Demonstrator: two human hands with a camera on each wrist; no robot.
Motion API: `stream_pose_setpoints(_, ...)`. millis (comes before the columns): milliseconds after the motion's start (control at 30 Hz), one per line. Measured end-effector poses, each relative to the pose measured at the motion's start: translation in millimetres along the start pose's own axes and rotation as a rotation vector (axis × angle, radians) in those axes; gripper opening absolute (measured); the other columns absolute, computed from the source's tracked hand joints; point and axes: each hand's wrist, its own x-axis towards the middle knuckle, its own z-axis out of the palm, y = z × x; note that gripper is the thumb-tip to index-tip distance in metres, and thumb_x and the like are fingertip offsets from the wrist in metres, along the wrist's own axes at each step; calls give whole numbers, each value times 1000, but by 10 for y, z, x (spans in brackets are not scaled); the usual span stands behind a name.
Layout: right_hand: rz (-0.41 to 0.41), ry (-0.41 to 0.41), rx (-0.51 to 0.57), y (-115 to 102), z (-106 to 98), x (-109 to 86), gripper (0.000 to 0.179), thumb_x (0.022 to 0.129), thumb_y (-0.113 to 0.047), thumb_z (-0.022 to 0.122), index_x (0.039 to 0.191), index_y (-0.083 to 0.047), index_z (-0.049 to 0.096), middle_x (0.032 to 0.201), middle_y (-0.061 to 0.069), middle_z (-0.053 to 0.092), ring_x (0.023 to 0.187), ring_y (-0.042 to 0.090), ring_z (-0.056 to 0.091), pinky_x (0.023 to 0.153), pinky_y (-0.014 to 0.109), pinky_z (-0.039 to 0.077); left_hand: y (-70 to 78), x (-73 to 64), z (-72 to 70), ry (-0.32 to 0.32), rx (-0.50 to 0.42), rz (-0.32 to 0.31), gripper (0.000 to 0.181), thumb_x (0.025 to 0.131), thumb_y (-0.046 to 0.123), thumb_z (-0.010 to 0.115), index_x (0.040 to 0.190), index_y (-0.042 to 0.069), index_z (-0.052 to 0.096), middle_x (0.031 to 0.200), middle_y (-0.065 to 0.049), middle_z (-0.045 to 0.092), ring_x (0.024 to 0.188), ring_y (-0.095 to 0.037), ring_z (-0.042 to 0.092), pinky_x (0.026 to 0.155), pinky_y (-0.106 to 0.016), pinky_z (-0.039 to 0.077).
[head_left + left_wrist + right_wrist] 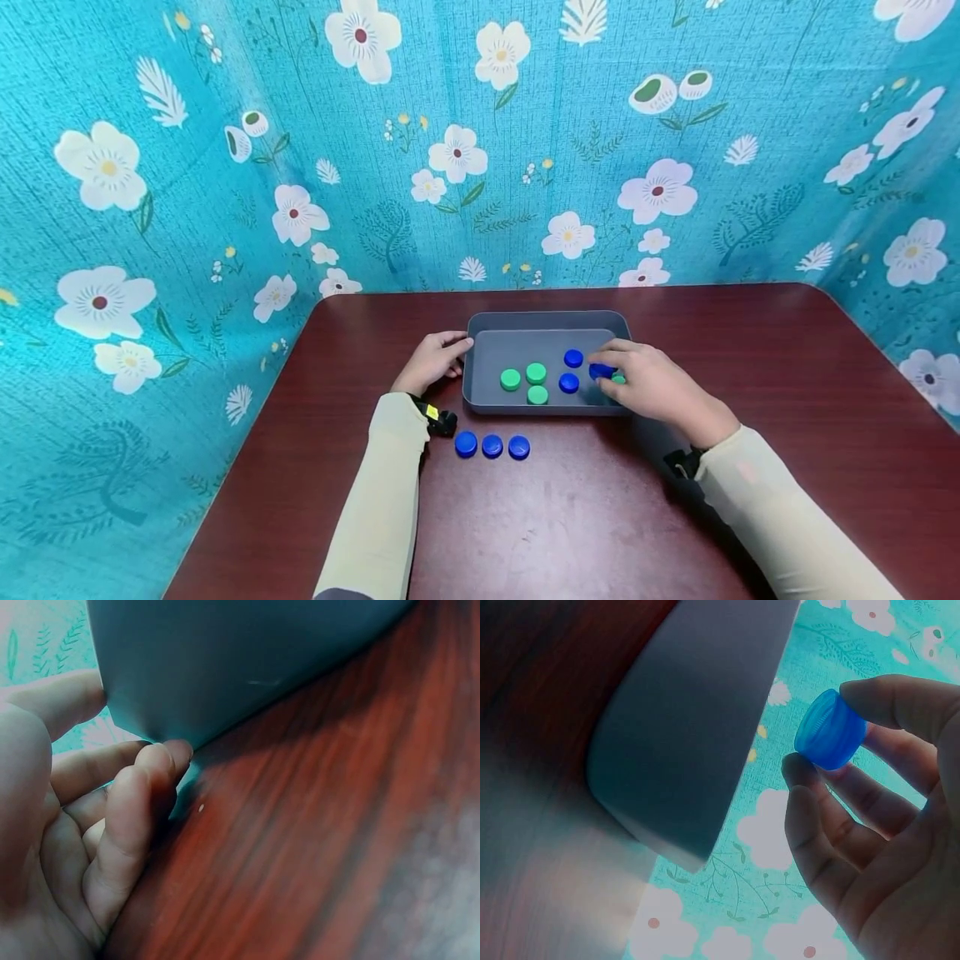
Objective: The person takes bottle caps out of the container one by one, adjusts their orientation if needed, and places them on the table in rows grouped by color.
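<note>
My right hand (651,379) is over the right end of a grey tray (491,346), pinching a blue bottle cap (831,731) between thumb and fingers. In the right wrist view the cap is tilted and held above the tray's rim. Two other blue caps (568,382) lie in the tray left of this hand. Several green caps (536,372) lie there too, one partly hidden by the right hand. At the tray's left end, my left hand (432,360) grips the wall, thumb at the rim; the left wrist view shows curled fingers (124,825) low against its outer side.
Three blue caps (492,446) stand in a row on the dark red wooden table (480,517), in front of the tray. A turquoise flowered curtain (465,225) hangs behind the table and along its sides.
</note>
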Motion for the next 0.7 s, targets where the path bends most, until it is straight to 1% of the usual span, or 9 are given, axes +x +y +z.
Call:
stream_pose_setpoints(100, -9, 9, -1, -40, -3, 21, 37, 87, -17, 74, 122, -6, 69, 118, 10, 62, 104, 30, 61, 80, 46, 55, 6, 16, -17, 10, -4, 8, 50, 94, 41, 64, 134, 12, 60, 93, -9, 67, 69, -24, 63, 62, -33, 55)
stream_pose_setpoints(267, -26, -4, 2, -122, 15, 31, 38, 87, -20, 75, 122, -8, 69, 117, 8, 62, 100, 27, 62, 76, 41, 56, -20, 12, -41, 18, -11, -11, 49, 94, 41, 65, 134, 13, 60, 94, -9, 66, 68, -24, 63, 62, -33, 55)
stream_pose_setpoints(500, -62, 9, 1, -213, 37, -7, 39, 86, -23, 76, 122, -10, 70, 115, 5, 63, 101, 24, 63, 81, 43, 54, -28, 33, -20, -11, -20, -3, 49, 94, 40, 64, 135, 13, 60, 96, -9, 66, 70, -24, 63, 63, -33, 55)
stream_pose_setpoints(700, -95, 26, -12, -292, 26, -14, 39, 86, -25, 77, 121, -12, 71, 115, 5, 63, 99, 23, 63, 80, 42, 55, -23, 34, -32, -16, -22, 0, 49, 94, 39, 64, 135, 13, 59, 95, -10, 67, 69, -24, 64, 63, -33, 55)
